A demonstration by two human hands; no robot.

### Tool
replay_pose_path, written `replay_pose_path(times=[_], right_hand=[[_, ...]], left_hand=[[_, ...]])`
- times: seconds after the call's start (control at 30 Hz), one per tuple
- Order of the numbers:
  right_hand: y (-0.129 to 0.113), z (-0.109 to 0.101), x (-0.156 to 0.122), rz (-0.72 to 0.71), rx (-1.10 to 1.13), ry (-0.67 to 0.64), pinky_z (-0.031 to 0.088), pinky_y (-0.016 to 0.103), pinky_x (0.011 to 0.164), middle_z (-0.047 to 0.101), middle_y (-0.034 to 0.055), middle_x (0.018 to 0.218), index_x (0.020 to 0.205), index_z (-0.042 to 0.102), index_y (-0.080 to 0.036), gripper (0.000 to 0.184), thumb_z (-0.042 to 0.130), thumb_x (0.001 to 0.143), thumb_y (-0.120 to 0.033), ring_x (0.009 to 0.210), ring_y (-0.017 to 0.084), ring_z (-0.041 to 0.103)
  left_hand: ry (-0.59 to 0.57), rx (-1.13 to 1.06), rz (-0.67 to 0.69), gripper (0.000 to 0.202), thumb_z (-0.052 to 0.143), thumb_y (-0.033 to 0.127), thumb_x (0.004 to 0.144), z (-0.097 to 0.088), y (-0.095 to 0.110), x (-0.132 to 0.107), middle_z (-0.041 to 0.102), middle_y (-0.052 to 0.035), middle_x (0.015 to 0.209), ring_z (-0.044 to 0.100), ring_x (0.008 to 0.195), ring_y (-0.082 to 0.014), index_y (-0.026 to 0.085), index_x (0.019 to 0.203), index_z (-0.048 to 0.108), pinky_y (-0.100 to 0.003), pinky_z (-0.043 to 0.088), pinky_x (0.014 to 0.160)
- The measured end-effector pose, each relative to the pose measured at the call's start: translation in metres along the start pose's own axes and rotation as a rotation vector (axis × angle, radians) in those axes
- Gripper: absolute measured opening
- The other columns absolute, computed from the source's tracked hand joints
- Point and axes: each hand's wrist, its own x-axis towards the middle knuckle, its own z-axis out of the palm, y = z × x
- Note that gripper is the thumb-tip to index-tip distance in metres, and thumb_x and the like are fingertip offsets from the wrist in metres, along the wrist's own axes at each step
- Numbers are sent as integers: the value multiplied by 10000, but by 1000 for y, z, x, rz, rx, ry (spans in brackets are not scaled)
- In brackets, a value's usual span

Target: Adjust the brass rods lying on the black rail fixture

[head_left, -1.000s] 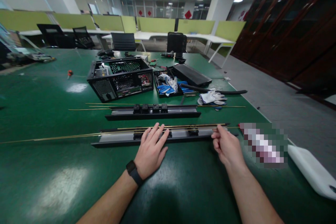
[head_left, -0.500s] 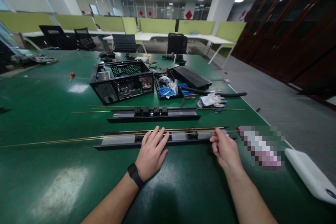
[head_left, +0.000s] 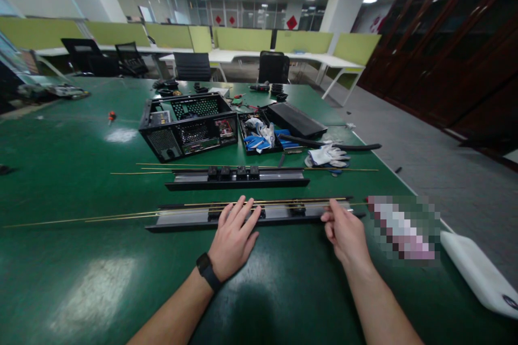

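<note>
Stretched out with fingers spread, my left hand [head_left: 236, 237] lies over the nearer black-edged metal channel [head_left: 172, 218]. Its fingertips rest across thin brass-coloured rods [head_left: 121, 218], which run lengthwise along the channel and stick out past its left end. At the right end of the channel, my right hand [head_left: 346, 230] is closed, thumb and index finger pinched on one of these rods. A small black block [head_left: 298, 207] sits in the channel between the hands. Another dark block is partly hidden behind my left fingers.
Behind lies a second channel [head_left: 194, 178] with several black blocks and thin rods. Farther back are an open black computer case [head_left: 188, 129], a tray of gloves [head_left: 261, 137] and a loose white glove [head_left: 327, 155]. A white object [head_left: 477, 272] and a blurred-out item stand at right.
My right hand has shifted slightly left. The left end of one brass rod now lies a little farther right. My left hand stays in place.
</note>
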Motion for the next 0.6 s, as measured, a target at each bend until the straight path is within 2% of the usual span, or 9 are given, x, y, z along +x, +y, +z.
replay_pose_path(times=[0.13, 0.33, 0.4, 0.6], right_hand=[[1, 4, -4, 32, -10, -103, 177, 152, 251, 632, 6, 613, 785, 638, -142, 511, 860, 663, -586, 295, 44, 386], [-1, -9, 9, -7, 94, 46, 200, 148, 249, 613, -13, 587, 760, 612, -157, 465, 885, 641, -515, 314, 49, 403], [-1, -9, 9, 3, 74, 44, 194, 152, 246, 642, 4, 609, 779, 621, -152, 472, 874, 656, -531, 308, 52, 408], [2, -1, -1, 66, 15, -126, 172, 154, 245, 654, 13, 624, 810, 632, -149, 510, 891, 633, -551, 288, 51, 394]], left_hand=[[-4, -1, -1, 580, 570, 250, 973, 0, 0, 0, 417, -112, 1608, 289, 1534, -306, 210, 1536, 436, -527, 257, 1227], [-5, -8, -3, 573, 566, 245, 975, 0, -1, 0, 415, -110, 1609, 291, 1534, -302, 212, 1533, 439, -526, 260, 1227], [-10, -10, -4, 583, 569, 242, 971, 0, -1, 0, 417, -111, 1608, 293, 1534, -302, 215, 1537, 433, -526, 266, 1225], [-13, -13, -1, 607, 567, 239, 966, 1, -1, -1, 410, -108, 1612, 284, 1537, -307, 226, 1552, 410, -532, 267, 1219]])
